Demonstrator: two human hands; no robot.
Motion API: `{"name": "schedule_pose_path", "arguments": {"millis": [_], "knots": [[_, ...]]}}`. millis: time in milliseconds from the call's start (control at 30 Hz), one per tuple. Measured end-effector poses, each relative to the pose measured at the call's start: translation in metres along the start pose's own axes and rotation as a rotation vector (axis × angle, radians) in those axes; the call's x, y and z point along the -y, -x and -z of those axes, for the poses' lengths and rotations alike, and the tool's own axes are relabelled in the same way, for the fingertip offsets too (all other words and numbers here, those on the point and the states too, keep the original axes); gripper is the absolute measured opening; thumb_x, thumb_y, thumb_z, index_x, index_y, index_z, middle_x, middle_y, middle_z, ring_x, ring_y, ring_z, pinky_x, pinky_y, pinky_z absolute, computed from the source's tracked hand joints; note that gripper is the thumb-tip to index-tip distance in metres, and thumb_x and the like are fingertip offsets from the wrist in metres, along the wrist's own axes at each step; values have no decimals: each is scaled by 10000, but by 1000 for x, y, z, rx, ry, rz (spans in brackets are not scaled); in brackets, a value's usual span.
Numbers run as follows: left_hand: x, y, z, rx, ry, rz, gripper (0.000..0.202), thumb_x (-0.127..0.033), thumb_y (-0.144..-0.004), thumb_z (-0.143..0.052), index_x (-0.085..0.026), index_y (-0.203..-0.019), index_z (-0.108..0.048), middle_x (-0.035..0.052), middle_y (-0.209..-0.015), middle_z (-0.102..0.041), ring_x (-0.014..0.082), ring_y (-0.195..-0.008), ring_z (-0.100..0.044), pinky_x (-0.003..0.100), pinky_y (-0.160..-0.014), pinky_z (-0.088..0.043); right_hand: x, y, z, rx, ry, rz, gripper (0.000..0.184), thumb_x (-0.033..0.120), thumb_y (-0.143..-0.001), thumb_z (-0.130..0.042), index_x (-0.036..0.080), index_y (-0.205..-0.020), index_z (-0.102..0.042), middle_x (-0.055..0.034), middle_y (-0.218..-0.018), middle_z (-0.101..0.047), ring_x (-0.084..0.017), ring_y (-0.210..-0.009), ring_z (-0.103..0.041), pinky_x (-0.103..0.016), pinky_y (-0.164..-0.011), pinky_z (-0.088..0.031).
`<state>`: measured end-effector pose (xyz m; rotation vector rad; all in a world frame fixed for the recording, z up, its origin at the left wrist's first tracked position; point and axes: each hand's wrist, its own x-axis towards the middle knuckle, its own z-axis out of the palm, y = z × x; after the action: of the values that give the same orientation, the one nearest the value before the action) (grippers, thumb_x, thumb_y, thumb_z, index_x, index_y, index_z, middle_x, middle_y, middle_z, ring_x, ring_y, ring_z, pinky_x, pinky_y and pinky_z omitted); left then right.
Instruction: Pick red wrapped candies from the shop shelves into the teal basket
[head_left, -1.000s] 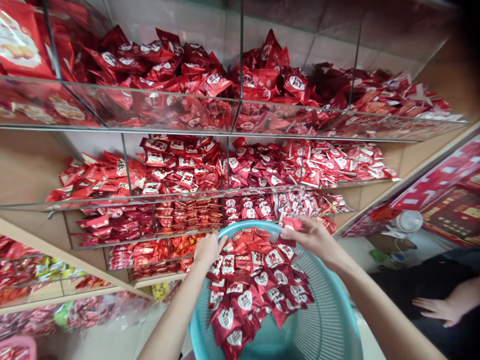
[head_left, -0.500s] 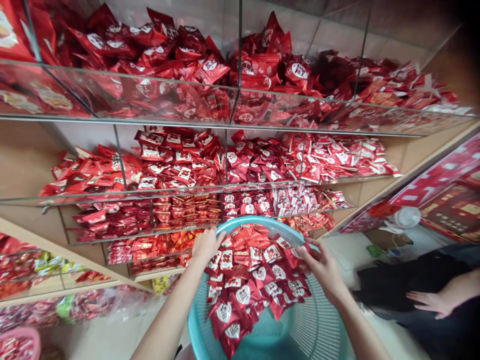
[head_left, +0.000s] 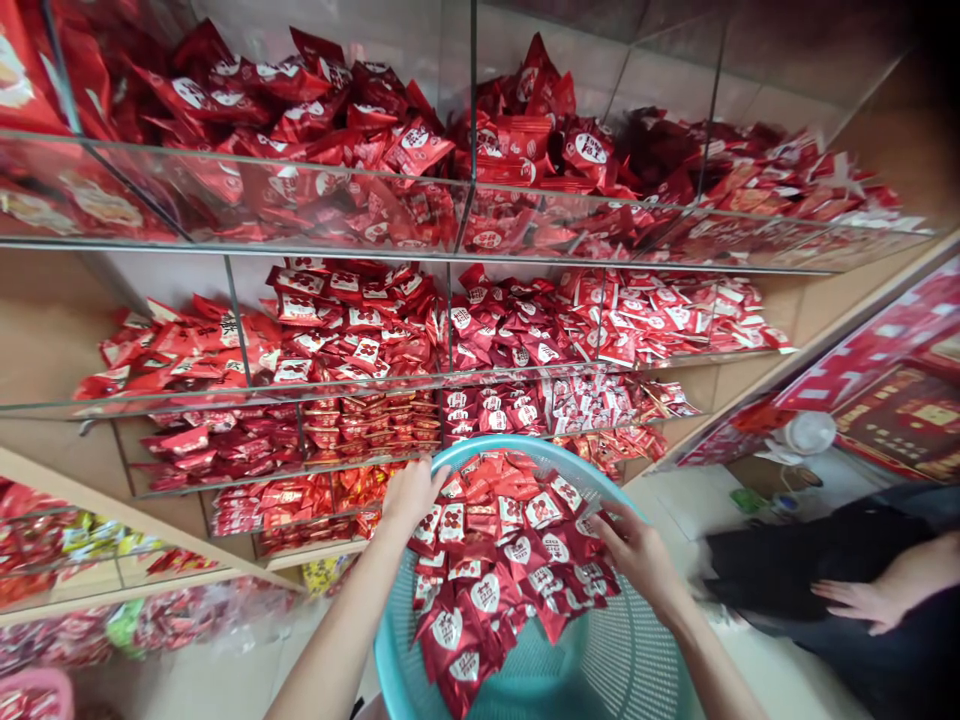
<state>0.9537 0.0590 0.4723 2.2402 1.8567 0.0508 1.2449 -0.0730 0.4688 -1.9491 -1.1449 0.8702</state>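
A turquoise plastic basket (head_left: pixel 637 650) with slotted walls stands in front of me below the shelves. Its far side holds a heap of small red candy packets (head_left: pixel 484 595) with white heart and flower labels, while the near bottom shows bare. My left hand (head_left: pixel 409 497) is closed over the basket's left rim, thumb pointing inward. Over the right rim, my right hand (head_left: pixel 639 552) reaches in; its fingers are apart, with the tips at the dark red packets on the heap's right side. Part of those packets is hidden behind the fingers.
Tiered shelves with clear fronts (head_left: pixel 300 190) rise ahead, filled with red packets and split by dividers. At right, another person's hand (head_left: pixel 855 603) rests on dark clothing. A pink tub (head_left: pixel 60 690) stands at lower left. A white round container (head_left: pixel 810 432) sits at right.
My right hand has come down slightly, and the dark red packet by its fingers no longer shows between them. My left hand keeps its place on the rim. The view has shifted a little.
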Motion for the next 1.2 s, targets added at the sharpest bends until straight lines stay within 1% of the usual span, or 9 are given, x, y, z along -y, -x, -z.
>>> {"name": "schedule_pose_path", "arguments": {"millis": [100, 200, 400, 500, 700, 833, 1000, 1100, 1200], "knots": [[0, 0, 0, 11, 6, 7, 567, -552, -853, -192, -142, -1060, -525, 147, -907, -647, 247, -862, -618, 312, -700, -435, -5, -3, 0, -37, 201, 26, 507, 567, -731, -460, 171, -1045, -501, -32, -700, -653, -183, -486, -581, -318, -530, -456], [-1, 1, 1, 2, 12, 4, 570, -551, -852, -189, -143, -1072, -521, 147, -906, -646, 252, -855, -618, 314, -692, -435, -6, -4, 1, -72, 387, 70, 483, 558, -750, -433, 177, -1033, -527, -71, -773, -676, -228, -629, -637, -327, -615, -466], [1, -1, -1, -1, 24, 2, 568, -554, -850, -197, -145, -1090, -510, 142, -906, -646, 248, -849, -620, 310, -687, -435, -1, 0, 0, -112, 574, 130, 461, 512, -805, -357, 165, -1062, -520, -120, -945, -670, -269, -905, -619, -336, -742, -447], [3, -2, -4, -21, 28, -8, 553, -557, -849, -206, -151, -1057, -520, 129, -885, -652, 244, -826, -625, 301, -663, -438, 1, 1, -1, -115, 619, 135, 431, 497, -816, -355, 176, -1045, -529, -113, -952, -670, -269, -918, -616, -333, -740, -445], [2, -1, -4, -26, 33, -6, 538, -554, -851, -212, -155, -1026, -529, 124, -876, -654, 243, -815, -628, 308, -659, -443, 4, 3, -1, -140, 652, 193, 342, 481, -834, -336, 250, -866, -586, -58, -925, -672, -234, -842, -636, -291, -661, -448], [1, 1, -1, -14, 35, 2, 544, -551, -853, -217, -147, -1061, -519, 132, -891, -653, 237, -838, -625, 304, -676, -442, 13, 5, 0, -159, 626, 208, 354, 489, -840, -331, 242, -878, -582, -62, -962, -658, -232, -848, -632, -291, -654, -446], [2, 2, -2, -7, 57, 14, 525, -530, -859, -237, -141, -1066, -523, 133, -900, -655, 234, -850, -625, 295, -690, -442, 58, -1, 14, -192, 617, 326, 334, 463, -846, -345, 225, -915, -568, -72, -935, -645, -226, -758, -623, -306, -654, -425], [3, 1, -4, -34, 60, 3, 515, -525, -861, -239, -144, -1053, -528, 129, -891, -658, 236, -842, -626, 303, -688, -445, 106, -12, 23, -252, 589, 482, 321, 452, -845, -365, 223, -939, -569, -64, -939, -636, -184, -640, -597, -293, -621, -412], [4, 1, -5, -55, 62, -1, 510, -519, -862, -245, -141, -1045, -533, 131, -886, -659, 235, -839, -627, 305, -693, -446, 157, -30, 27, -316, 583, 624, 298, 407, -851, -378, 210, -973, -566, -70, -977, -628, -177, -664, -595, -291, -660, -412]]}}
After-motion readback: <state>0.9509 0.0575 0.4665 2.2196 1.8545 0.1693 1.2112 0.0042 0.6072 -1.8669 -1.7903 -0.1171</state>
